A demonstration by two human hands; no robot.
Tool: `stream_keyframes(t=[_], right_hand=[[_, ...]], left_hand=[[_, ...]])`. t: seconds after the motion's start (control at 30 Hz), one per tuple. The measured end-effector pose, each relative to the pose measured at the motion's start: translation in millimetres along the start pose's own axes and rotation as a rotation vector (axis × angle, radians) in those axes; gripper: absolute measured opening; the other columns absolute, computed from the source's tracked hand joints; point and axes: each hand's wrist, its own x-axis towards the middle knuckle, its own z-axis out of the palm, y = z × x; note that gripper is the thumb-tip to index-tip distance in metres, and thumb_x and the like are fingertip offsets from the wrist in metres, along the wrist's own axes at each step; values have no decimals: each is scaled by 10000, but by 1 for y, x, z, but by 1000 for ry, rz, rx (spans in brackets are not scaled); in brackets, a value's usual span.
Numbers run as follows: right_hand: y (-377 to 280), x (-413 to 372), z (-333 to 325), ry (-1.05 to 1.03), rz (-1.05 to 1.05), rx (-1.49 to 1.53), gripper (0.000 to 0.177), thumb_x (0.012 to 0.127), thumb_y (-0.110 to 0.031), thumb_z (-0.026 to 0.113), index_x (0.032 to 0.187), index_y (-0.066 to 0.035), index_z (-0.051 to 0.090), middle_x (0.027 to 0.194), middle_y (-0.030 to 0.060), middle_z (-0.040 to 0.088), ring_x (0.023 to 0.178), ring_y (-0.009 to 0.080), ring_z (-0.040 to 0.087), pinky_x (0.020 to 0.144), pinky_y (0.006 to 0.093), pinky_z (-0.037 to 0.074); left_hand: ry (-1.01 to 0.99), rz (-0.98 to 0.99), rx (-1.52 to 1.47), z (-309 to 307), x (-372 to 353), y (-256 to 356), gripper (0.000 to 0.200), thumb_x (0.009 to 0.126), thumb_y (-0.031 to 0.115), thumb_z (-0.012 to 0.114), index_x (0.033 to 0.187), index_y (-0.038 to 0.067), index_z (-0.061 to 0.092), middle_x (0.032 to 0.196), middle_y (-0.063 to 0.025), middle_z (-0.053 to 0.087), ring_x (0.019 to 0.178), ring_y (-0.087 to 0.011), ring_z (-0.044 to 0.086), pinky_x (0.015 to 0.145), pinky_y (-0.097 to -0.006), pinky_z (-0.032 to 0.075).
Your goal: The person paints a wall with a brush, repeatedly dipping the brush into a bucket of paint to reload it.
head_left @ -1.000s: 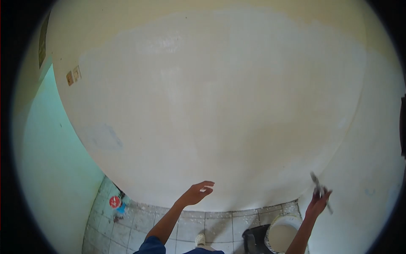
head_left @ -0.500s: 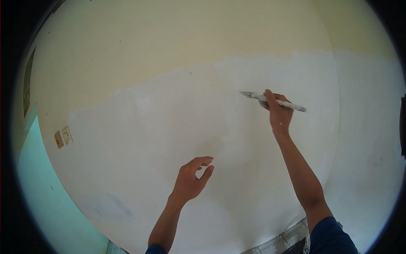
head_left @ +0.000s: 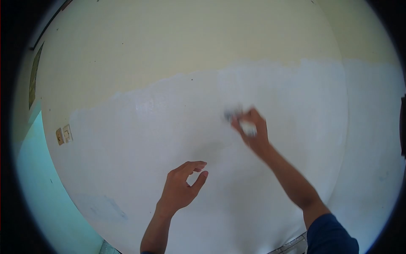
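Note:
My right hand (head_left: 261, 137) is raised before the wall, fingers closed around a paint-smeared paintbrush (head_left: 232, 114). Motion blurs the brush; its dark end sticks out to the left of my fingertips, and most of the handle is hidden by the hand. Lower and to the left, my left hand (head_left: 179, 188) is held up with nothing in it, fingers curved and thumb apart. Both hands are in front of the white-coated part of the wall (head_left: 169, 127). Above a ragged edge, the wall's upper part (head_left: 169, 38) is pale yellow.
Two wall fittings, a socket (head_left: 59, 136) and a switch (head_left: 67, 133), sit at the left. Beyond the wall's left edge is a pale green surface (head_left: 42, 182). The wall meets another wall (head_left: 372, 127) at the right. Floor tiles (head_left: 292, 246) show at the bottom.
My right hand has moved left and slightly down with the paintbrush, which has turned and blurred. My left hand has shifted a little left. The view has tilted slightly.

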Motion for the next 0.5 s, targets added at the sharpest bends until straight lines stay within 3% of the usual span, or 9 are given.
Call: stream_keyframes(t=[0.07,0.17,0.2,0.23,0.3,0.37,0.5], right_hand=[[-4,-67,-18,-109,122,-16,124,800,-197,769,783,-105,687,771,98,554,664,262,600,587,366,484],[-9,-63,-34,-70,202,-9,141,790,-168,783,742,-88,678,752,94,564,644,246,590,586,337,484],[-8,-35,-32,37,217,97,158,786,-128,788,714,-60,665,720,94,561,622,225,556,583,312,469],[-8,0,-31,191,-3,116,184,773,-103,800,699,-36,645,689,95,546,601,211,521,572,304,449],[-8,66,-18,248,-44,215,170,788,-117,785,726,-51,642,716,86,544,604,215,505,573,321,444],[-8,109,-8,244,-71,61,147,788,-139,779,777,-79,645,764,84,553,626,229,522,583,342,450],[4,37,4,92,-119,12,139,768,-79,802,784,-29,674,709,83,562,620,201,511,562,306,416]], left_hand=[[3,-9,18,1,-4,2,172,887,110,671,1048,50,672,974,-86,710,883,-191,695,798,-319,548],[-29,-22,47,4,-4,-1,175,882,116,676,1045,53,674,968,-88,712,879,-190,697,793,-319,548],[-35,-19,47,7,-1,-2,176,882,119,676,1046,53,674,966,-88,712,876,-189,698,792,-319,548],[-42,-16,44,9,1,-2,178,882,122,676,1046,54,674,964,-89,713,874,-188,698,791,-319,548],[-34,-13,23,16,6,3,177,883,127,675,1045,56,675,962,-88,713,866,-188,699,786,-321,548],[-42,-14,15,23,10,8,177,884,133,675,1044,57,675,961,-88,713,867,-190,698,781,-323,548],[-70,-33,63,29,7,9,185,885,150,677,1044,58,676,964,-89,713,888,-196,695,778,-321,546]])
